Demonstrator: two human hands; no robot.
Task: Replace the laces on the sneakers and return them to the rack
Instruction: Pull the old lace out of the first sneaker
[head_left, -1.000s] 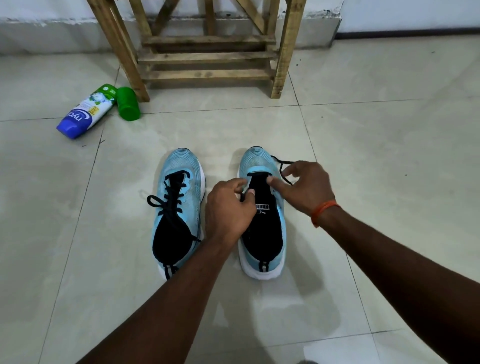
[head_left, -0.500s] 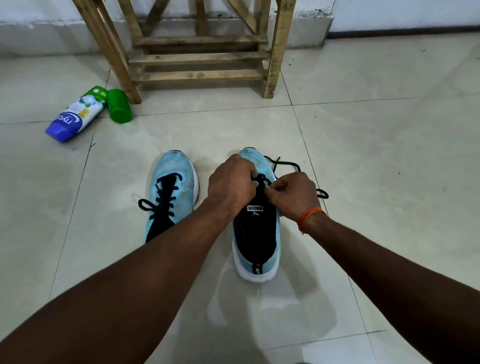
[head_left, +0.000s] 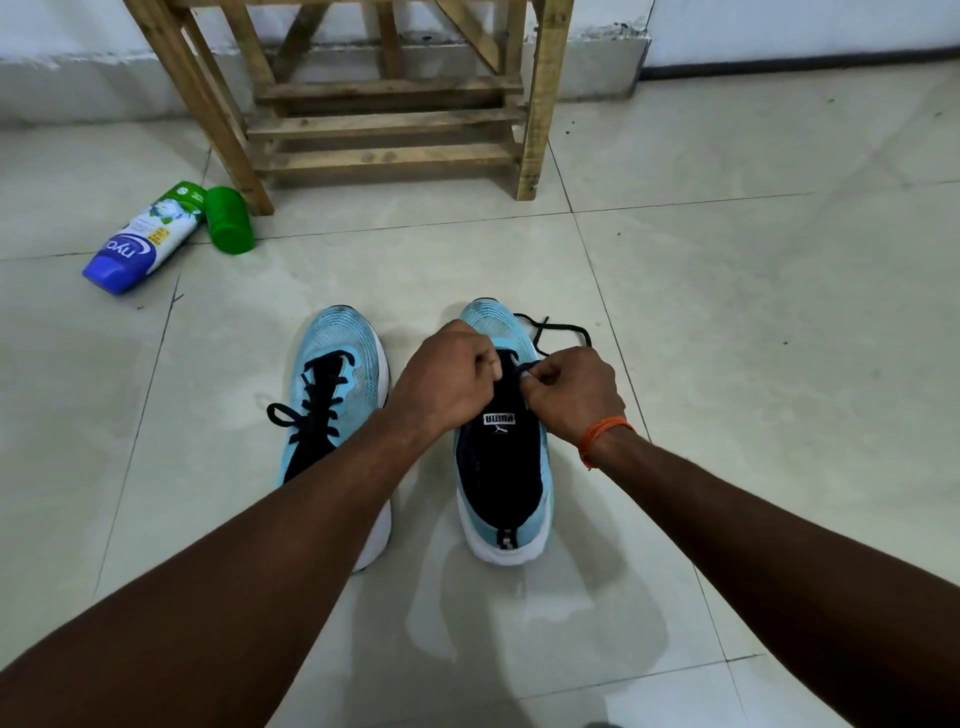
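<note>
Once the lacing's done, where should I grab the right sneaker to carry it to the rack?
Probably the heel collar of the right sneaker, coming from above on the near side. It stands upright, heel toward the person, opening up, which leaves that rim easy to hook. The left hand and right hand work the laces further forward.

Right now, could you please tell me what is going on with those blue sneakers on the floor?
A person is threading a black lace into the right light-blue sneaker on the tiled floor. The left hand grips the sneaker's upper near the toe-end eyelets while the right hand pinches the lace there; its loose end trails off beside the toe. The left light-blue sneaker is already laced. Neither is back on the wooden rack behind them yet.
</note>
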